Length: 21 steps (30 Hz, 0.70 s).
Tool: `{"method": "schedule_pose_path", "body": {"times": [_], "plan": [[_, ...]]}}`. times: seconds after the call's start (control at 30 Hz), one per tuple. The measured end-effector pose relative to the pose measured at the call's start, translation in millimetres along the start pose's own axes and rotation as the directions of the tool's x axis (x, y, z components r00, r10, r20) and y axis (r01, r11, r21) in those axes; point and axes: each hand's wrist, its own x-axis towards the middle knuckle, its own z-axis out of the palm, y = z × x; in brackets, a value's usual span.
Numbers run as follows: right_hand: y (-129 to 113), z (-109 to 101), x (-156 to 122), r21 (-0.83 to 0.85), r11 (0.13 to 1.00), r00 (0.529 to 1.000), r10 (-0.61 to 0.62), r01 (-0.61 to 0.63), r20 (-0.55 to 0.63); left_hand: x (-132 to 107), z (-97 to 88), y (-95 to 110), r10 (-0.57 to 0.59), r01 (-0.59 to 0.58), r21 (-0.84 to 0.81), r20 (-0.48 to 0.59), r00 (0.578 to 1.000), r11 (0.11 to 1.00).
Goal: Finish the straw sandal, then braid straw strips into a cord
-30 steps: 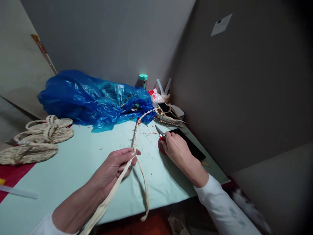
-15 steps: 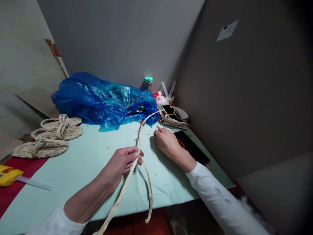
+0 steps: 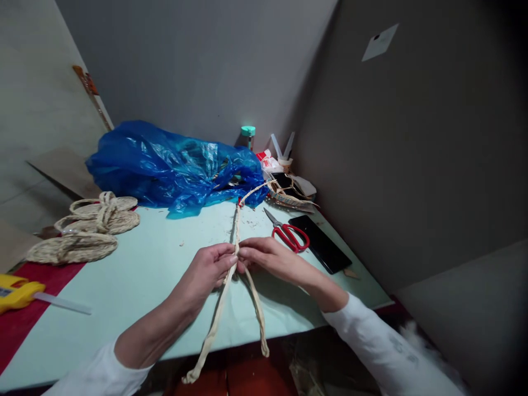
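Observation:
A pale braided straw cord (image 3: pixel 237 226) runs from a red tie (image 3: pixel 240 202) on the table toward me. Around its near end, where the braid parts into loose strands, my left hand (image 3: pixel 214 265) pinches it between thumb and fingers. My right hand (image 3: pixel 268 256) grips the same spot from the other side, its fingertips against the cord. Two loose strands, a left one (image 3: pixel 212 330) and a right one (image 3: pixel 258 302), hang past the table's front edge. Beyond my right hand lie red-handled scissors (image 3: pixel 291 236), touching a black phone (image 3: pixel 322 242).
A blue plastic bag (image 3: pixel 165 165) lies along the back. Woven straw soles (image 3: pixel 74 247) sit at the left, with a yellow glue gun (image 3: pixel 20 291) nearer me. Back right are a green-lidded jar (image 3: pixel 248 132), a small cup (image 3: pixel 284 164) and a straw-edged piece (image 3: pixel 289 195).
My right hand has left the scissors, now fully visible beside the phone, and moved left to the cord at my left hand. The loose strands' hanging ends have shifted.

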Motion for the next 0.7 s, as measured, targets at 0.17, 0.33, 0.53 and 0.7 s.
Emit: {"method": "schedule_pose_path", "body": {"times": [0.17, 0.33, 0.53, 0.7], "plan": [[9.8, 19.9, 12.9, 0.009, 0.999, 0.999, 0.041, -0.041, -0.010, -3.7, -1.1, -1.2, 0.099, -0.100, 0.090, 0.006, 0.995, 0.991], [9.3, 19.4, 7.2, -0.328, 0.943, 0.988, -0.098, 0.054, -0.119, -6.5, -4.8, -0.4, 0.119, -0.109, 0.219, -0.034, 0.992, 0.970], [9.4, 23.5, 2.6, -0.361, 0.931, 0.959, -0.148, 0.052, -0.243, -10.4, -10.0, 4.8, 0.199, -0.153, 0.523, -0.033, 0.980, 0.839], [11.3, 25.8, 0.7, -0.253, 0.967, 0.959, -0.090, 0.020, -0.267, -17.5, -8.6, 17.4, 0.179, -0.117, 0.663, -0.026, 0.984, 0.739]]}}
